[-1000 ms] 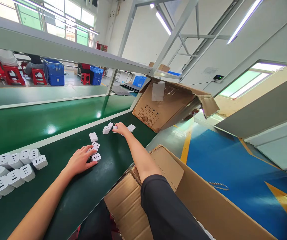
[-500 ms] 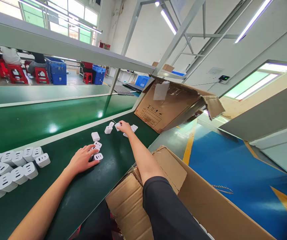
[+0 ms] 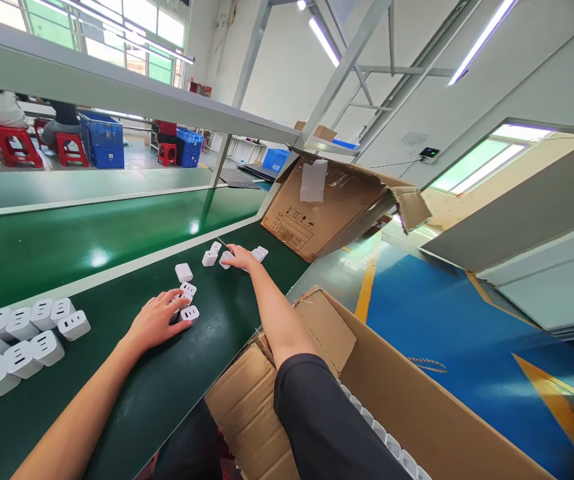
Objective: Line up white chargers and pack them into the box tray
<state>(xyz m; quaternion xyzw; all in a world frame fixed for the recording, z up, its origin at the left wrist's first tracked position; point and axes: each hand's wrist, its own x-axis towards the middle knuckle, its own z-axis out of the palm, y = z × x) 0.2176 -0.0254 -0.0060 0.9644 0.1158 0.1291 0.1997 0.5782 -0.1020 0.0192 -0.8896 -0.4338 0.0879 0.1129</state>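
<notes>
Left hand (image 3: 159,320): open, fingers spread, touching clustered white chargers (image 3: 189,314) on the green surface (image 3: 167,413). Right hand (image 3: 239,257): at a single charger (image 3: 225,259), fingers bent; grip cannot be confirmed. Charger rows (image 3: 21,360) stand at left; an open cardboard box (image 3: 417,380) holds more units.

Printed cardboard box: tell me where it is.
In the head view, the printed cardboard box is right of centre, at the green surface's far end, beyond the right hand.
</notes>
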